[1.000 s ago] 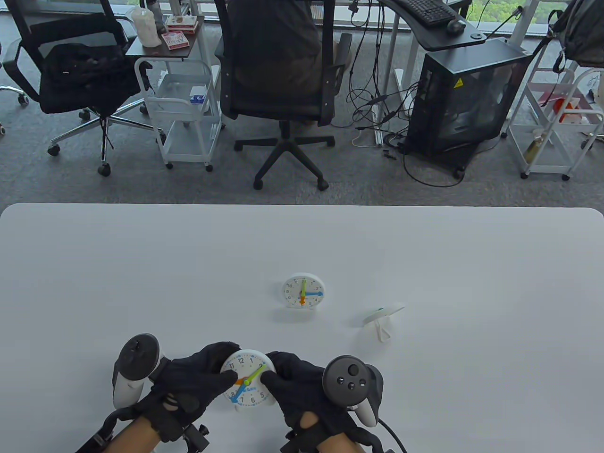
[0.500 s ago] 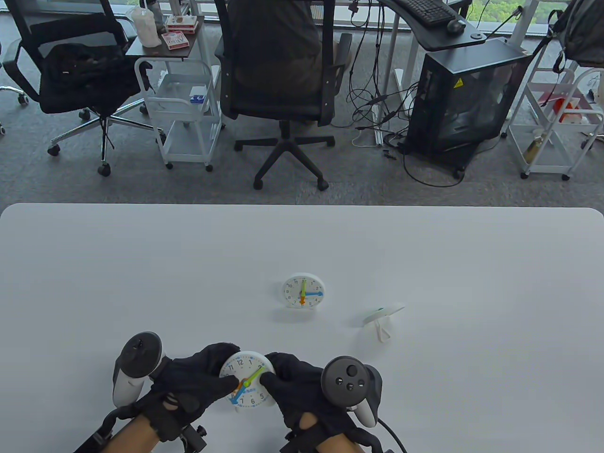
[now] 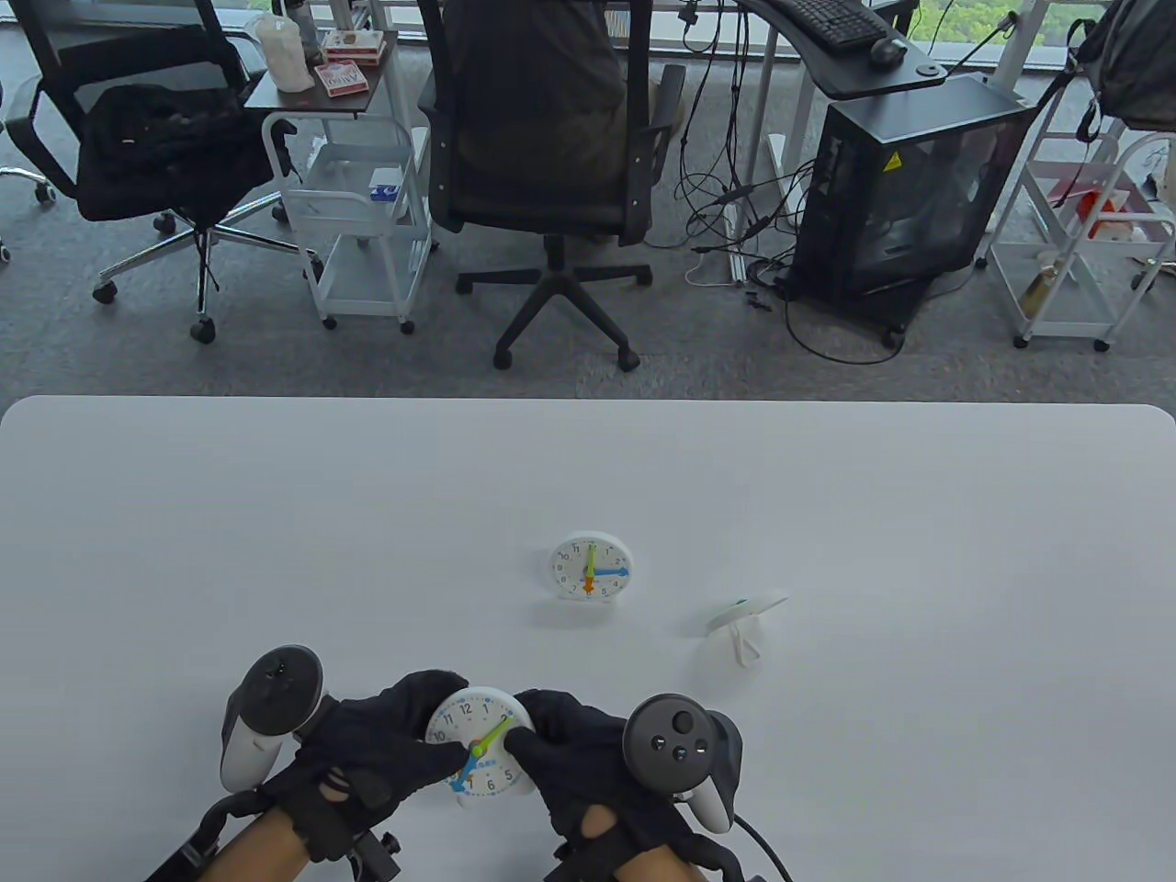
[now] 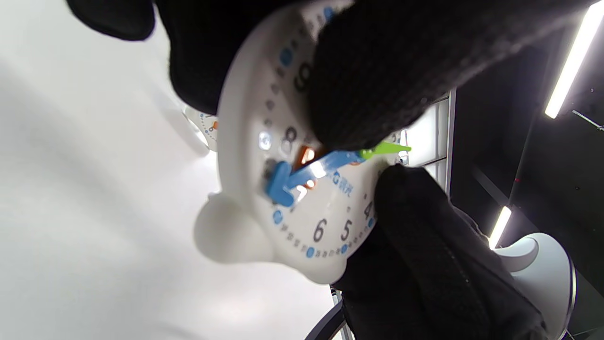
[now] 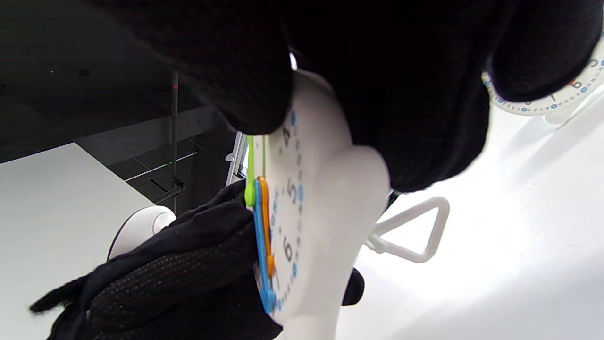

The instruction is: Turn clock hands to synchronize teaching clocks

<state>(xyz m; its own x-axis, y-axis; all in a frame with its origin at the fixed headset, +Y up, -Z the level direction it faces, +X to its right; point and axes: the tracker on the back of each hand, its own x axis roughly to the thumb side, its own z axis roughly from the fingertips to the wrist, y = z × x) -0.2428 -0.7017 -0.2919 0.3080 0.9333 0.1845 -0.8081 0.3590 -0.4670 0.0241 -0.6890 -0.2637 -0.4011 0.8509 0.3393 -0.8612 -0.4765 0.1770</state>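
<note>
Table view: near clock [image 3: 480, 746] stands at near edge of surface [image 3: 276, 514], clamped between both hands. Left hand [image 3: 367, 753] grips its left rim, fingertip on face. Right hand [image 3: 588, 763] grips right rim. Second clock [image 3: 592, 566] stands farther, apart.

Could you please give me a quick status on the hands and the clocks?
Left hand and right hand both grip the near clock, left finger on its hands. Reference clock stands apart. Third clock behind it, clear.
</note>
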